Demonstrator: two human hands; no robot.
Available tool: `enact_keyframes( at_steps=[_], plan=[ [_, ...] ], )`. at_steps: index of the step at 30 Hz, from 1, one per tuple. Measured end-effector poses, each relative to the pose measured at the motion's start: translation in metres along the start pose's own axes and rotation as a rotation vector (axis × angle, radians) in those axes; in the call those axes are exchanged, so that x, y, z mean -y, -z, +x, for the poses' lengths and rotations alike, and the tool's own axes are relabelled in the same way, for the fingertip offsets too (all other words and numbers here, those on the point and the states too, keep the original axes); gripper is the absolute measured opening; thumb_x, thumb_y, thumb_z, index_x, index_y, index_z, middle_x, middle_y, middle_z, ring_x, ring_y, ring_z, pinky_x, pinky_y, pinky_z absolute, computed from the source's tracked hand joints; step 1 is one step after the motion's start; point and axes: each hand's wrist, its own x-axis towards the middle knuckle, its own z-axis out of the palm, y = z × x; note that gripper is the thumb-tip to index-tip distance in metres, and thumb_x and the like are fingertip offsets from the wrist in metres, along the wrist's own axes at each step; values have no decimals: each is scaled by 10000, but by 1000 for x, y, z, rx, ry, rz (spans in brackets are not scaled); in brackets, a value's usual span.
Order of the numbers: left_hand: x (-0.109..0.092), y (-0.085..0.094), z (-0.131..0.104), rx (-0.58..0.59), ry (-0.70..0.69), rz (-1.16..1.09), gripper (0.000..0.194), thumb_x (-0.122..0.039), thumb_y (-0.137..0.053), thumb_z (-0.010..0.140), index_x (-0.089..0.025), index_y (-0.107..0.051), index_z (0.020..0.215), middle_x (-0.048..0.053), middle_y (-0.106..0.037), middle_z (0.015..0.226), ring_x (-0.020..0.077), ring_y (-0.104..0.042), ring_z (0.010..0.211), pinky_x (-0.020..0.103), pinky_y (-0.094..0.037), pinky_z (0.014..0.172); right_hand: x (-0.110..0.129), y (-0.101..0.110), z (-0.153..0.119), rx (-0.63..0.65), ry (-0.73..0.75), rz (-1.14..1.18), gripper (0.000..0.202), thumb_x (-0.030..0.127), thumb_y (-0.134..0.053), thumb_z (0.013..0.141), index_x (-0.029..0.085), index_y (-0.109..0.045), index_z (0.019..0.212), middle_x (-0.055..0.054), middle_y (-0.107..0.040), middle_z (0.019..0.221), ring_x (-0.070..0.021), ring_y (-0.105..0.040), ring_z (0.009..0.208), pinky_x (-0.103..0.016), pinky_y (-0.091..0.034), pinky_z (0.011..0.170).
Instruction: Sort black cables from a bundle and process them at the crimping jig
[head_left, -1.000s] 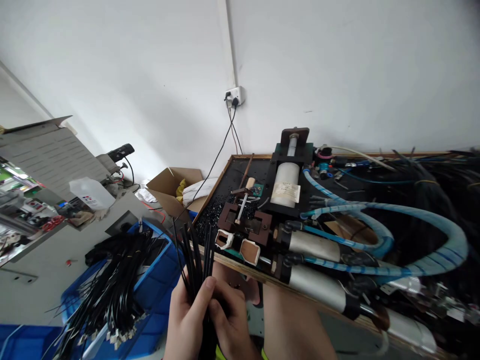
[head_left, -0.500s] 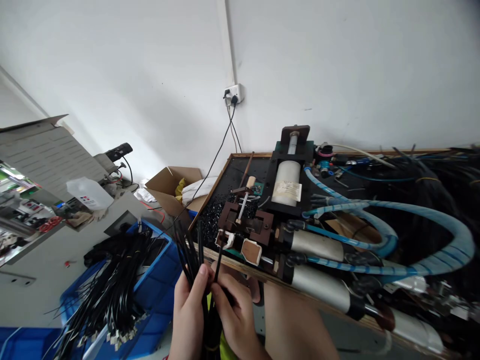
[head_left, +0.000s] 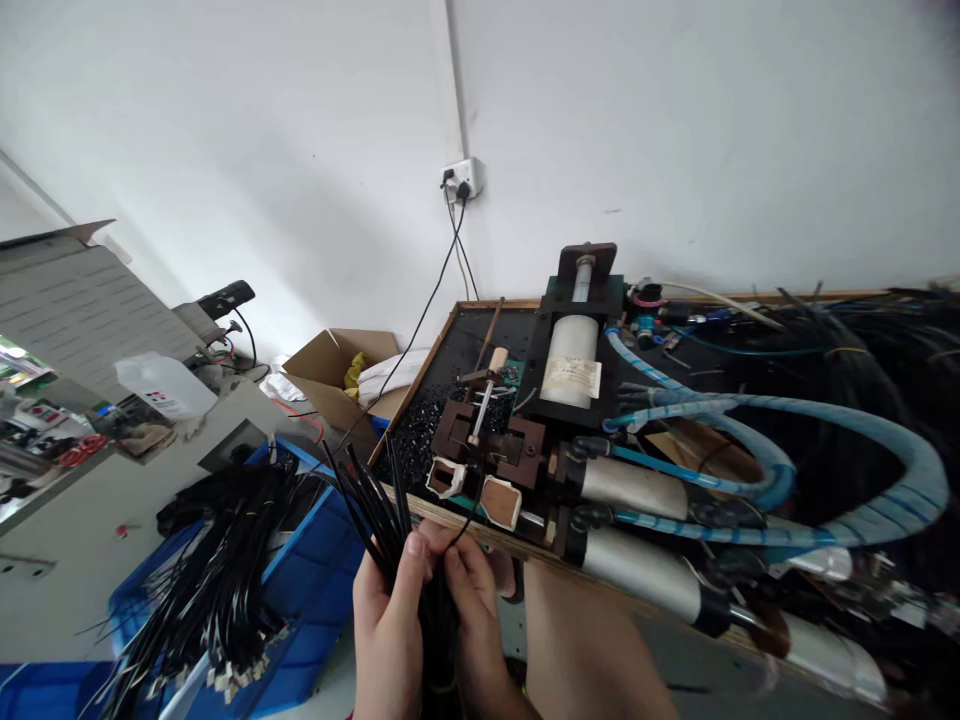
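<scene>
My left hand (head_left: 390,620) is closed around a bundle of black cables (head_left: 375,510), their loose ends fanning up and to the left. Beside it, my right hand (head_left: 476,625) pinches a single black cable (head_left: 466,524) between thumb and fingers. That cable slants up and right toward the gap between two pads with ragged white edges, at the front of a pneumatic machine (head_left: 523,452) with brown metal jaws. Whether its tip touches the jaws I cannot tell. The lower part of the bundle hangs between my wrists.
Left of my hands, a blue bin (head_left: 300,600) holds many black cables with pale connectors. Behind stands an open cardboard box (head_left: 319,375). Black scraps (head_left: 412,435) litter the wooden-edged bench. Air cylinders (head_left: 637,575) and blue-wrapped hoses (head_left: 885,440) occupy the right side.
The single cable has swung right, its upper end now toward the gap between the pads. Both hands have shifted slightly right, and the bundle leans further left.
</scene>
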Motion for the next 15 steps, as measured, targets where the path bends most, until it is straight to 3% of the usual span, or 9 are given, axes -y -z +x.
enact_keyframes(
  at_steps=[3, 12, 15],
  plan=[
    [5, 0, 0, 4, -20, -9, 465, -570, -1022, 722, -178, -803, 844, -2, -703, 742, 155, -643, 716, 220, -563, 677, 5, -4, 3, 5, -43, 54, 327, 568, -916, 879, 267, -788, 866, 42, -631, 731, -168, -617, 670, -277, -557, 732],
    [7, -9, -1, 17, -39, -77, 480, -603, -1013, 722, -179, -810, 820, -9, -701, 743, 147, -627, 710, 236, -580, 715, 16, -12, 14, 21, -121, 125, 366, 533, -977, 806, 252, -764, 709, 37, -633, 701, -183, -627, 702, -285, -570, 801],
    [12, -4, 0, -11, -2, -119, 479, -598, -1019, 719, -191, -860, 913, 18, -786, 837, 164, -697, 779, 231, -600, 758, 23, -16, 14, -1, -180, 110, 377, 552, -1007, 738, 257, -774, 708, 24, -675, 696, -211, -669, 755, -316, -585, 868]
  ],
)
